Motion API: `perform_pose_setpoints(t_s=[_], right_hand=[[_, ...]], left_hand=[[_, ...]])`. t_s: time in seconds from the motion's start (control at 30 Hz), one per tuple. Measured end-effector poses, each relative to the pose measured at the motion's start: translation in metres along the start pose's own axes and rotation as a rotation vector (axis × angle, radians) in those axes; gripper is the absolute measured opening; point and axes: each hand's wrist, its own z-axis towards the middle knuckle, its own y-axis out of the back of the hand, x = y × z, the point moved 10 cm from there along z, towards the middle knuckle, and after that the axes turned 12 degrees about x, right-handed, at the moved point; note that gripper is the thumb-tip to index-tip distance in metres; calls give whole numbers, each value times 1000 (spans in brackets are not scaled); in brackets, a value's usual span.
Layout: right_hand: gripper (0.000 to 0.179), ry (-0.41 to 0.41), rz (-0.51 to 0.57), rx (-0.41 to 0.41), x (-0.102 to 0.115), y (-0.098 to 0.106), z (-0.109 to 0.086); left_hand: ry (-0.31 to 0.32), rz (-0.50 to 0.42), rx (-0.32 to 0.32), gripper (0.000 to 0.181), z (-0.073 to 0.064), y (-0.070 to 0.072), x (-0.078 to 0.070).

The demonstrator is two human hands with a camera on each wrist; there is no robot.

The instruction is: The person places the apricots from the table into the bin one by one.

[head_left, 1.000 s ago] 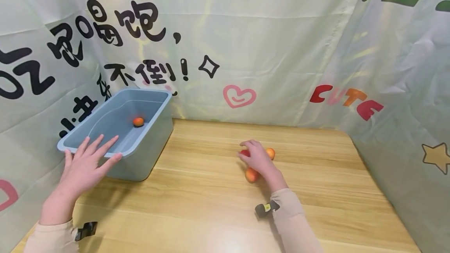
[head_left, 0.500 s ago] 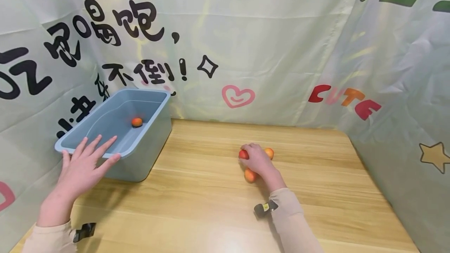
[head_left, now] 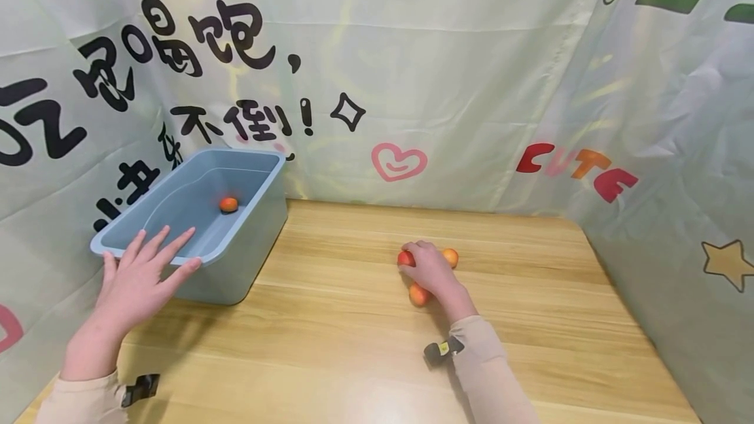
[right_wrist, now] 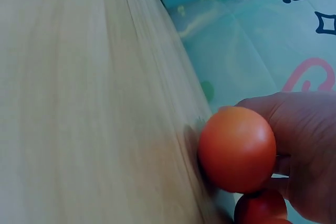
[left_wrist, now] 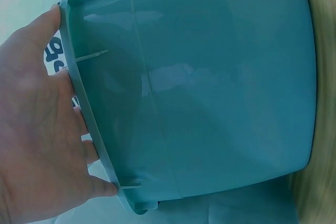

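Note:
My left hand (head_left: 138, 280) rests on the near rim of a pale blue plastic bin (head_left: 250, 241), fingers spread and reaching over it. In the left wrist view, the fingertips of the left hand (left_wrist: 39, 114) meet the bin rim (left_wrist: 86, 98). With its fingers curled, my right hand (head_left: 432, 270) grips a red round fruit (head_left: 406, 259) on the table, partly hidden by the hand. An orange-red fruit (head_left: 419, 294) lies just in front of the wrist, and another orange fruit (head_left: 450, 258) sits behind the hand. Smooth, tomato-like skin shows on the nearest fruit (right_wrist: 236, 150).
Inside the bin lies one orange-red fruit (head_left: 228, 204). The wooden table (head_left: 353, 345) reaches back to a printed cloth wall (head_left: 448, 84), with more cloth along both sides. Small black wrist cameras (head_left: 438, 352) sit at the sleeves.
The fingers of my right hand have come down and curled round the red fruit. My left hand stays at the bin rim.

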Motion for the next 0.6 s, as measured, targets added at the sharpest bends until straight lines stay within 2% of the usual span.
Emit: perform_pose_setpoints(t_s=[0.6], right_hand=[[39, 90, -16, -43, 33, -1, 4]], left_hand=[[6, 1, 6, 64, -2, 2, 0]])
